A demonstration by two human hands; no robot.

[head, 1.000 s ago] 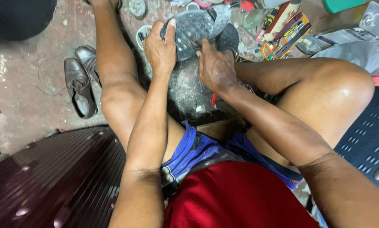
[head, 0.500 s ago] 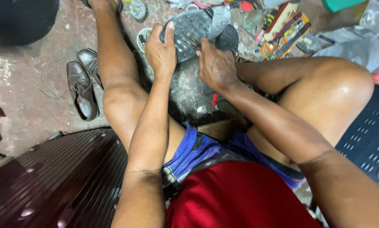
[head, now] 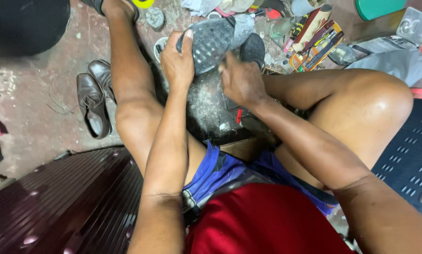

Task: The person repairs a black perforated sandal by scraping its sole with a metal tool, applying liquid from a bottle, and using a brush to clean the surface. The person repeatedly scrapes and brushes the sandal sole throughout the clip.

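Observation:
A dark grey shoe [head: 215, 40] lies sole-up on a dark stone block [head: 206, 108] between my legs. My left hand [head: 177, 61] grips the left end of the shoe, fingers curled over the dotted sole. My right hand [head: 241, 80] is closed beside the shoe's right side, pressing at the edge of the sole; whatever it holds is hidden under the fingers. A second dark sole piece [head: 252, 48] lies just right of the shoe.
A pair of brown leather shoes [head: 94, 99] stands on the floor at left. Tools, tubes and scraps [head: 314, 40] are heaped at the top right. A maroon ribbed case [head: 55, 202] lies at lower left, a dark plastic seat [head: 410, 160] at right.
My right hand has shifted slightly along the sole's edge. My left hand keeps its grip on the shoe.

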